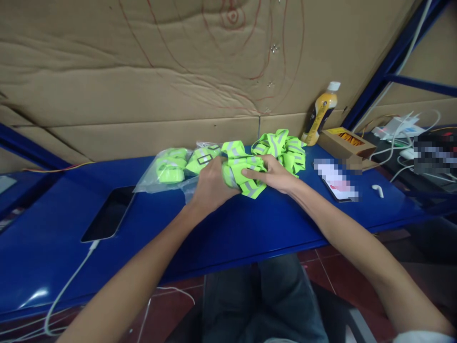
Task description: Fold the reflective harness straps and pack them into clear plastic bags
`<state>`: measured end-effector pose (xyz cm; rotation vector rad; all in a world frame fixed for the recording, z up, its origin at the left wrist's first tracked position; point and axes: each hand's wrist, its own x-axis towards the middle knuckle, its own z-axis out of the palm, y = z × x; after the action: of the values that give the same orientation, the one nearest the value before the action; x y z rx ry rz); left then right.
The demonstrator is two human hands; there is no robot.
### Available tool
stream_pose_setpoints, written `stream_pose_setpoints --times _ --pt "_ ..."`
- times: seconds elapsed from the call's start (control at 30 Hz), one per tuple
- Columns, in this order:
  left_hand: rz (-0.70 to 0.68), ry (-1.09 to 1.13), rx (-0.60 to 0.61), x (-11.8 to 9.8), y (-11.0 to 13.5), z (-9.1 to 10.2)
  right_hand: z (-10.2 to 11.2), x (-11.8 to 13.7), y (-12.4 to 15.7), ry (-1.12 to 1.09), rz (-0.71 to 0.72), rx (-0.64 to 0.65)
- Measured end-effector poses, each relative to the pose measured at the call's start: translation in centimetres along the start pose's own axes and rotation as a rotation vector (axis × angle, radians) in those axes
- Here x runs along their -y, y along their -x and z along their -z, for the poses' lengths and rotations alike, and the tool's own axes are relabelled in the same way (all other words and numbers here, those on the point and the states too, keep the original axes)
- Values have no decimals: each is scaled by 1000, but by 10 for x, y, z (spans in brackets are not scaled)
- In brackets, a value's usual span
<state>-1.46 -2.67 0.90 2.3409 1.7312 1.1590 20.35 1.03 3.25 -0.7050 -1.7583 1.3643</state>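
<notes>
Between my two hands is a bunched neon-yellow reflective strap (pixel 248 176) with silver-grey stripes. My left hand (pixel 214 186) is closed around its left side, the fingertips hidden. Thumb on the near side, my right hand (pixel 274 175) grips the right side of the same bundle. Just behind my right hand lies a loose heap of similar reflective straps (pixel 294 151). Left of my left hand are a folded strap with a dark buckle (pixel 204 159) and a clear plastic bag (pixel 152 176) with another neon bundle inside.
A blue shelf top (pixel 228 233) carries everything, backed by a cardboard wall (pixel 143 105). At left lies a tablet (pixel 109 214) on a white cable (pixel 73 281). To the right are a yellow drink bottle (pixel 321 114), a small cardboard box (pixel 348 143), a phone (pixel 335 181) and a white earbud (pixel 377 191).
</notes>
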Motion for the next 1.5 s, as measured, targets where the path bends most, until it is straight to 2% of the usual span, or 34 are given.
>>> stream_pose_setpoints --times 0.13,0.23,0.37,0.5,0.63,0.7,0.83,0.97,1.1,1.17,1.27,1.4,1.5 --pt "-110 26 86 -4 2 -4 3 1 3 104 -149 86" --pt "-198 -26 84 -3 6 -14 -2 1 3 223 -117 107" --pt "-277 -170 -24 4 11 -20 -18 -2 4 483 50 -53" --pt "-426 -264 -98 7 13 -18 -28 -3 4 580 27 -168" --pt "-510 -320 -211 2 19 -21 -31 -1 3 460 -8 -271" --pt "-506 -321 -220 -2 22 -24 -31 2 3 338 -80 -265" --pt "-466 -275 -169 -6 23 -27 -26 9 5 204 -284 -56" --pt "-450 -172 -85 -9 15 -17 -14 15 8 276 -231 176" --pt "-446 -137 17 -13 9 0 -6 16 9 161 -216 404" --pt "-445 -176 32 -15 10 5 -6 14 8 115 -224 449" --pt "-434 -228 47 -17 14 4 -12 6 9 63 -277 349" --pt "-440 -254 117 -16 16 -2 -26 -11 10 -87 -305 123" --pt "-507 -224 183 -15 9 9 -32 -18 8 -233 -293 87"
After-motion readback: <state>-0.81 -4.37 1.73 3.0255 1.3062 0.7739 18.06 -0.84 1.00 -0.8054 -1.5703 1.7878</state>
